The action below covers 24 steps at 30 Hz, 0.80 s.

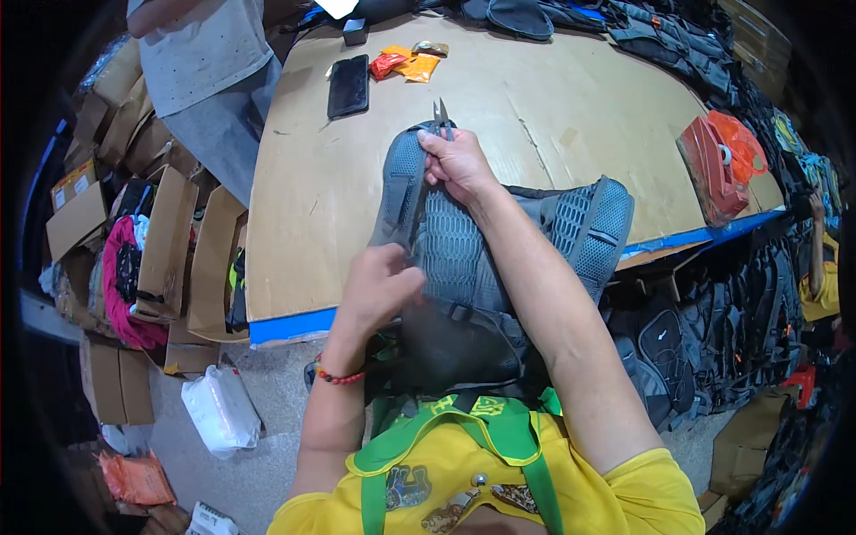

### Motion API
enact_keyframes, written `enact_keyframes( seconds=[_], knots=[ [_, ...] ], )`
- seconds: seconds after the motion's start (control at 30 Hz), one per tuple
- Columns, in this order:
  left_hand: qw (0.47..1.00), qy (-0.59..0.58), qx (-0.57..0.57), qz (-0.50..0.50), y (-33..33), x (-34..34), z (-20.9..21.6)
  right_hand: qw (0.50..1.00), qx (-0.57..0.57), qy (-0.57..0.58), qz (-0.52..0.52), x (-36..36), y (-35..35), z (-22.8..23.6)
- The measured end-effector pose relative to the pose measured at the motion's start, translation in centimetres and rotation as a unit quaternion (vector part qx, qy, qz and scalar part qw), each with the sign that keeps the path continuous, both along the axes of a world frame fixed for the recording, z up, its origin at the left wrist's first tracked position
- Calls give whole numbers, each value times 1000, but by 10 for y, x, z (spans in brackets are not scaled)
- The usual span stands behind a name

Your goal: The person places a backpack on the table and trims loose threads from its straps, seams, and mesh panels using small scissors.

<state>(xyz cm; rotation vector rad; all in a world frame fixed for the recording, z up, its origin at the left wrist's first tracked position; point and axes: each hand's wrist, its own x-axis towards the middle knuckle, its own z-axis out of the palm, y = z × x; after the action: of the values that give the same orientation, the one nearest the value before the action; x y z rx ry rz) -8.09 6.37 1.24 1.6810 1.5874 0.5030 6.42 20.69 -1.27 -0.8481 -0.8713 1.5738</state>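
A dark grey backpack [450, 250] with blue-grey mesh padding lies over the table's near edge and hangs down toward my body. My right hand [459, 165] is closed around a small pair of thread snips [440, 114], blades pointing away from me, at the far end of one shoulder strap [401, 174]. Lower along that strap my left hand [379, 283] is closed, its fingers pinched at the strap's edge; it is slightly blurred. The other mesh shoulder strap [593, 227] spreads to the right of my right forearm. A dark part below my left hand is smeared by motion.
On the cardboard-topped table [303, 214] lie a phone [349, 86] and several small packets [415, 67]. A red tape dispenser [713, 169] stands at the right edge. Other backpacks [678, 348] fill the right side. Open cartons [165, 250] and a person [209, 80] are at left.
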Motion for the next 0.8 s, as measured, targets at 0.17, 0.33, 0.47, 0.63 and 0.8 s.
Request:
enact_keyframes(
  seconds=[0.17, 0.33, 0.47, 0.63, 0.8],
  knots=[
    [942, -319, -85, 65, -16, -12, -3, 1000, 7, -6, 10, 3, 0, -1],
    [887, -443, -99, 85, -22, -15, -8, 1000, -10, -14, 2, 1, -4, 4],
    [855, -498, -117, 91, -22, -13, -15, 1000, -7, -28, -5, -2, -3, 5],
    [856, -499, -111, 78, -24, -8, -17, 999, -9, -31, -13, 2, -2, 4],
    [862, -495, -90, 66, -27, -5, -17, 981, 49, -180, -53, -5, -11, 6]
  ],
)
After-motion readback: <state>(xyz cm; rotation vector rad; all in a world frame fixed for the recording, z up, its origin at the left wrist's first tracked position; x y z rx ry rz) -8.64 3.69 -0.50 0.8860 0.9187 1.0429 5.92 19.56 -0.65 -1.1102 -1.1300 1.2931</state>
